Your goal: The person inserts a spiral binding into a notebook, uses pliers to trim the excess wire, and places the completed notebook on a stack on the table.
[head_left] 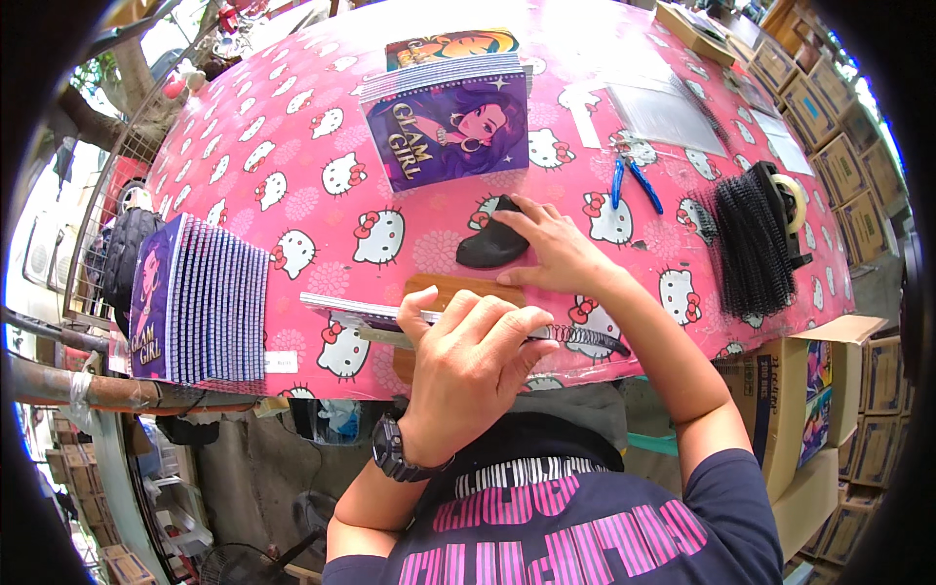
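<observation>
Close to the table's near edge, my left hand [473, 346] is closed around a thin notebook [346, 306] standing on its edge. A loose black spiral coil [595, 338] sticks out to the right from under my left fingers. Beneath and behind the notebook lies a brown wooden board [429, 290], partly hidden by that hand. My right hand [561, 244] reaches over the board, its fingertips against the right side of a soft-looking black curved object [487, 244] whose kind I cannot make out. The right thumb is apart from the fingers, near the board.
Purple-covered spiral notebooks stand in a stack [453, 136] at the back and another stack [210, 302] on the left. Blue-handled cutters [639, 185], clear plastic sheets [668, 117], a bundle of black coils [751, 244] and a tape roll [788, 202] lie right. An open cardboard box [780, 419] stands beside the table.
</observation>
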`<state>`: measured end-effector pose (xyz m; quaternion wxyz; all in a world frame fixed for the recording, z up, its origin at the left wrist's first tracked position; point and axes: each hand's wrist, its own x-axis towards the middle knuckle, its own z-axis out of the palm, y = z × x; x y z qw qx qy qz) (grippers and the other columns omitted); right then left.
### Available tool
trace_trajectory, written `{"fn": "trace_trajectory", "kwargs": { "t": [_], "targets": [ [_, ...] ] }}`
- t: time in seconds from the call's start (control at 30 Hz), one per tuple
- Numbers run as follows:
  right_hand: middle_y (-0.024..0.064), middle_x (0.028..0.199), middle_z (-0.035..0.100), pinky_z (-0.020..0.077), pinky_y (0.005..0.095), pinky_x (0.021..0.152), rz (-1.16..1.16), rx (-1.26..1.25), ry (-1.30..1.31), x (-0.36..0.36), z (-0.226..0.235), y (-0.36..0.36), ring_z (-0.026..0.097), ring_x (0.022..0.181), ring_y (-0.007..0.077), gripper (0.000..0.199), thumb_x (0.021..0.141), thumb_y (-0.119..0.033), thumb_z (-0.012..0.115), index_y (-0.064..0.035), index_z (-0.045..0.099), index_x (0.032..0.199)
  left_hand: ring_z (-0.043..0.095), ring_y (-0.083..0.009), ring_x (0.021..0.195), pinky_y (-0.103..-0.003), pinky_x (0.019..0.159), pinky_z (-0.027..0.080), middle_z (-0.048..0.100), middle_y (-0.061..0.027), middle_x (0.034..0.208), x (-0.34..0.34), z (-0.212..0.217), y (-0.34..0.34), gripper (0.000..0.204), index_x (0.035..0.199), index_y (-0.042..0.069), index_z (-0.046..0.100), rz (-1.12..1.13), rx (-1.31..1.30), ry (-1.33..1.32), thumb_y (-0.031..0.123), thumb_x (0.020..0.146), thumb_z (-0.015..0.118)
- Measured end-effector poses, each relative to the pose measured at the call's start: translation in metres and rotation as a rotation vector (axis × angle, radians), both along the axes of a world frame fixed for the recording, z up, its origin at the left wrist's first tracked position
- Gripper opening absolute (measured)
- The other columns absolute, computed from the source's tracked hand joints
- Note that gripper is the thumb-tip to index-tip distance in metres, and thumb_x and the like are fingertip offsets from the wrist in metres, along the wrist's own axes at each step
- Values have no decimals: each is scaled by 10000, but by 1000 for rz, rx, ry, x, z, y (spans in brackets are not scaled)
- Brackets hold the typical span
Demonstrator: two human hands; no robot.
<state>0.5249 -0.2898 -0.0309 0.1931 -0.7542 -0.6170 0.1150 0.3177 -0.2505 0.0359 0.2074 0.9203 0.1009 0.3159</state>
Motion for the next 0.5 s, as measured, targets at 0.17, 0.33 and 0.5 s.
{"fn": "trace_trajectory", "kwargs": {
  "t": [0.17, 0.33, 0.5],
  "targets": [
    [172, 1274, 541, 416, 410, 987, 23, 280, 253, -3, 18, -25, 501, 1187, 304, 526, 829, -312, 698, -41, 522, 1244, 589, -130, 818, -405, 937, 254, 629, 65, 838, -4, 0, 1, 218, 983, 184, 655, -12, -23, -38, 222, 783, 732],
    [83, 884, 630, 497, 293, 737, 41, 22, 852, -32, 79, -84, 621, 821, 173, 157, 879, -118, 642, -7, 630, 989, 589, -119, 797, -385, 949, 247, 625, 65, 823, -3, -10, -6, 291, 1024, 175, 643, 87, -46, -109, 182, 756, 756],
    [87, 808, 608, 479, 332, 624, -68, 385, 465, -61, 83, -94, 608, 709, 215, 116, 872, -116, 649, -18, 630, 932, 585, -111, 788, -385, 956, 238, 625, 74, 823, -4, -14, -11, 345, 1055, 174, 629, 113, -34, -161, 171, 740, 768]
  ]
}}
